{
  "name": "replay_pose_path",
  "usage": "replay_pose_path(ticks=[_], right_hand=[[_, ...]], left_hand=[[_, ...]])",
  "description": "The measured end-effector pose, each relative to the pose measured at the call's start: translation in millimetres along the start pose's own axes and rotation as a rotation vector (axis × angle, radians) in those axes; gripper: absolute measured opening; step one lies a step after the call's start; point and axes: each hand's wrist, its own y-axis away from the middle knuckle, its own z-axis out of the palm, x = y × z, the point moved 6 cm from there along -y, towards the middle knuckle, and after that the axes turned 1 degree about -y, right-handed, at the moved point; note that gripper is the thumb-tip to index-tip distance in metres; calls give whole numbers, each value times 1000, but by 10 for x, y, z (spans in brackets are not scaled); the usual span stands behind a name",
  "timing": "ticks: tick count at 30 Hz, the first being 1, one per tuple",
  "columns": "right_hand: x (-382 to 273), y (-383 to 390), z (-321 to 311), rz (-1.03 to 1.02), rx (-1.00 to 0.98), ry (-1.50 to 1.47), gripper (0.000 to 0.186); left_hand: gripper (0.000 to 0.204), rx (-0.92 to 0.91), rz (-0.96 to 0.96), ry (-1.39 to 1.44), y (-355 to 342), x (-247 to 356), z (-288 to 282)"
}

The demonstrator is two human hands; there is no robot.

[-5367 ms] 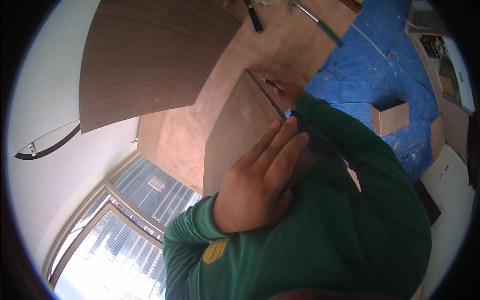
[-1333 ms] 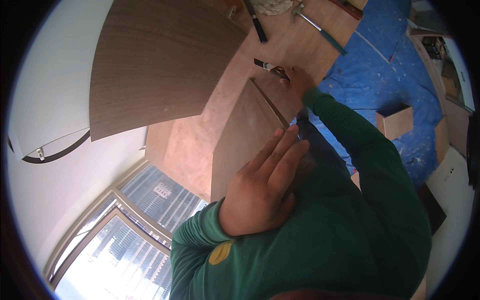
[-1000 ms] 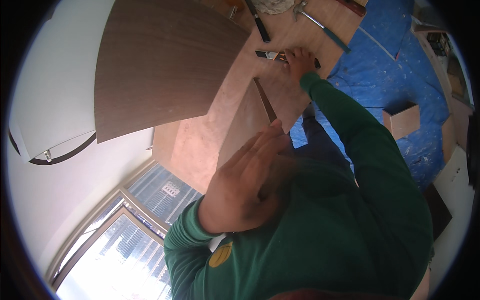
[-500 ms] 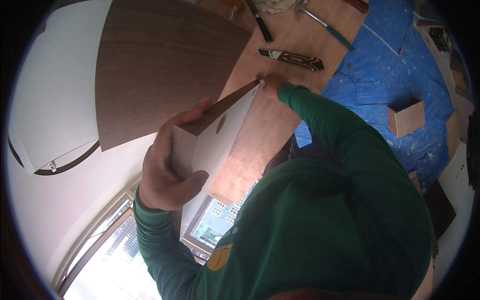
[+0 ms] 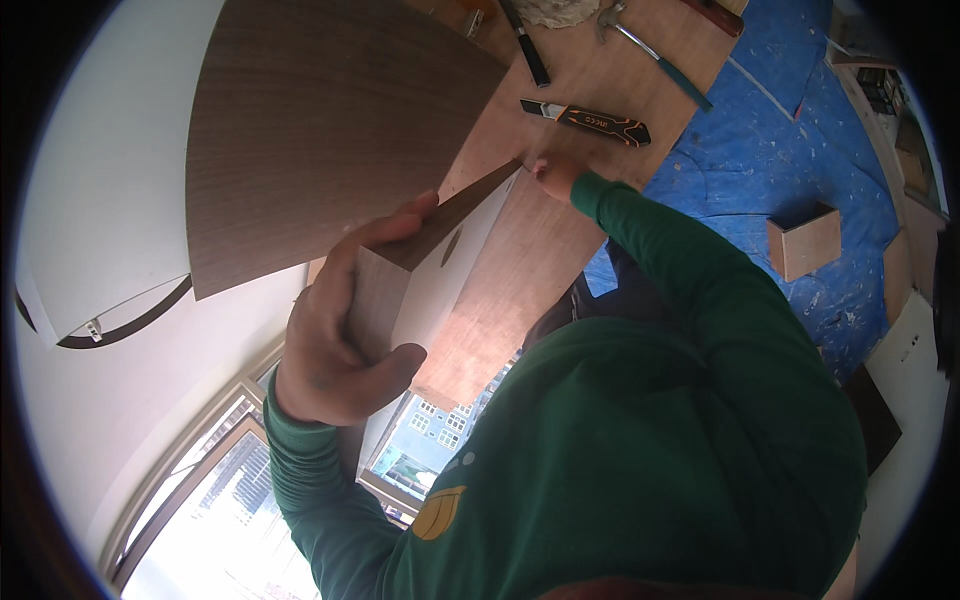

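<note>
My left hand [image 5: 335,330] is wrapped round the near end of a long board [image 5: 440,285]. The board has brown wood-grain edges and a white face with an oval hole. My thumb presses on the white face, and the fingers reach over the brown side. Beside the board's far tip is my right hand [image 5: 562,178], its fingers curled. Whatever the fingers pinch, if anything, is too small to make out. Just beyond it a black and orange utility knife [image 5: 590,122] lies on the wooden workbench [image 5: 485,300].
A large dark wood-grain panel [image 5: 330,130] stands to the left. Further back on the bench lie a claw hammer [image 5: 655,58] and a black-handled tool [image 5: 528,48]. A blue sheet [image 5: 740,190] covers the floor at right, with an open wooden box [image 5: 808,245] on it.
My right hand has drawn slightly right, off the board's far tip. The near end of the board has shifted a little right and tilted in my left hand.
</note>
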Motion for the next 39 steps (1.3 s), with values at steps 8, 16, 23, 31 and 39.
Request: replay_pose_path(ticks=[8, 16, 23, 31, 39], right_hand=[[-317, 46, -93, -108, 290, 359, 26], [-400, 61, -96, 48, 167, 353, 31], [-114, 127, -63, -1, 221, 393, 27], [795, 1451, -493, -49, 101, 50, 12], [2654, 2436, -1627, 390, 720, 120, 31]], left_hand=[[88, -29, 55, -36, -65, 39, 19], [88, -24, 21, -89, -49, 23, -21], [85, -1, -16, -135, -87, 126, 16], [85, 6, -28, -138, -44, 200, 35], [89, -16, -29, -187, -114, 338, 78]])
